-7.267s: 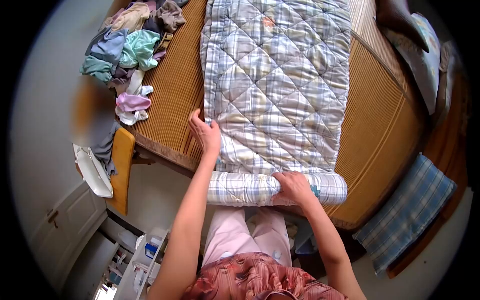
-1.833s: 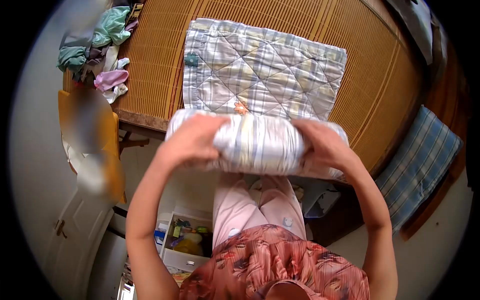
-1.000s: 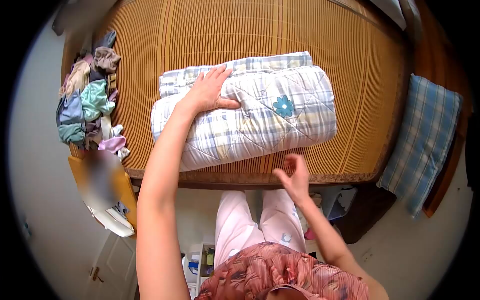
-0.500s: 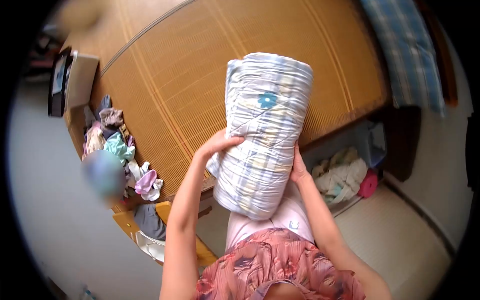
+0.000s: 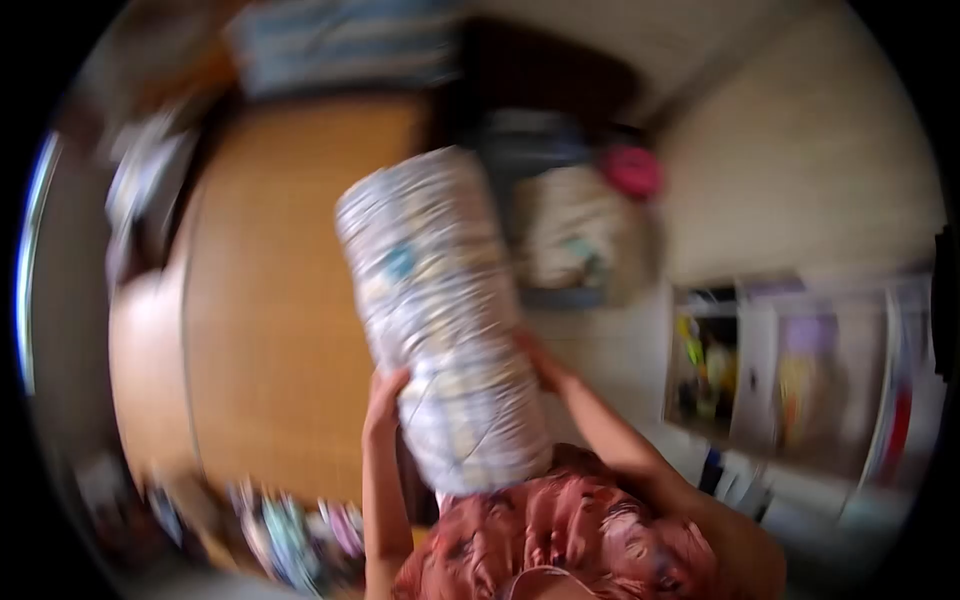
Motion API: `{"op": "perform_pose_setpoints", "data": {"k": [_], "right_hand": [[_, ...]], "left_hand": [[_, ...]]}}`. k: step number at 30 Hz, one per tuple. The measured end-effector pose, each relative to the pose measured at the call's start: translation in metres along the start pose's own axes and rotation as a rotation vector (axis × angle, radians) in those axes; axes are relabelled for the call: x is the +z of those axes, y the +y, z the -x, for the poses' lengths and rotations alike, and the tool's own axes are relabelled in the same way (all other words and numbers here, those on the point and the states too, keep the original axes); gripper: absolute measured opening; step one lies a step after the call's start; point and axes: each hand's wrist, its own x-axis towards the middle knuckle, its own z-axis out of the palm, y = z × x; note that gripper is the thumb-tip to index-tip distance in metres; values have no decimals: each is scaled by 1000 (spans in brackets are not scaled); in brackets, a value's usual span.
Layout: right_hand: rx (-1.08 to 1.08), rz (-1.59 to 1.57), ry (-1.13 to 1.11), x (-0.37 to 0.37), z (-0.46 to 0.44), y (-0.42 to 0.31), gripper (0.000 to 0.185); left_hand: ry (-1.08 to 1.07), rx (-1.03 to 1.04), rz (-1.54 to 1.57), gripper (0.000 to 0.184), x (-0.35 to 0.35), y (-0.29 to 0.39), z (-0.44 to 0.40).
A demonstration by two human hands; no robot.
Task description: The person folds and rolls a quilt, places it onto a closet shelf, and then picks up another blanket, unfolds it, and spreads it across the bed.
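Between my two hands is a rolled quilt (image 5: 440,320), white with pale plaid bands and a blue flower, held lengthwise in front of my body. My left hand (image 5: 385,400) grips its left side, thumb on top. Against its right side presses my right hand (image 5: 540,362), with the fingers partly hidden behind the roll. The near end of the quilt touches my red patterned top. Motion blurs the whole view.
A bed with a tan mat (image 5: 290,300) lies to the left. Clothes (image 5: 290,535) are heaped at its near edge. Beyond the quilt stands a grey bin (image 5: 560,297) of pale cloth beside a pink item (image 5: 632,170). Shelves (image 5: 755,370) stand at right.
My view has swung to the right, so the bed now lies left and shelves have come into sight. The quilt, still in both hands, has come closer to my chest.
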Motion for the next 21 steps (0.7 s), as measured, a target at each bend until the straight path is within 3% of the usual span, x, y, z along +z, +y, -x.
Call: {"op": "perform_pose_setpoints", "data": {"k": [1,3,5,9,10,11,12,16,21], "right_hand": [[-46,99,127,13,32,-25,83],[-175,17,241,25,84,-61,90],[-543,-156,148,11,94,-43,88],[-723,-400,327,49,101,-32,85],[-753,-430,371,60,102,-31,84],[-773,-523,388,66,163,-66,83],[-788,-630,401,77,170,-64,82],[-769,-850,585,113,187,-58,79],[-794,-1022,742,142,173,-44,74]], "left_hand": [[79,15,-10,53,24,13,1],[-55,57,-60,58,46,37,-19],[-191,58,-192,64,66,64,-31],[-264,84,-499,71,110,151,-20],[-381,75,-574,72,115,169,-22],[-517,74,-638,73,175,210,9],[-552,61,-648,70,192,222,15],[-725,-62,-690,64,224,233,5],[-959,-222,-808,71,241,236,-21]]}}
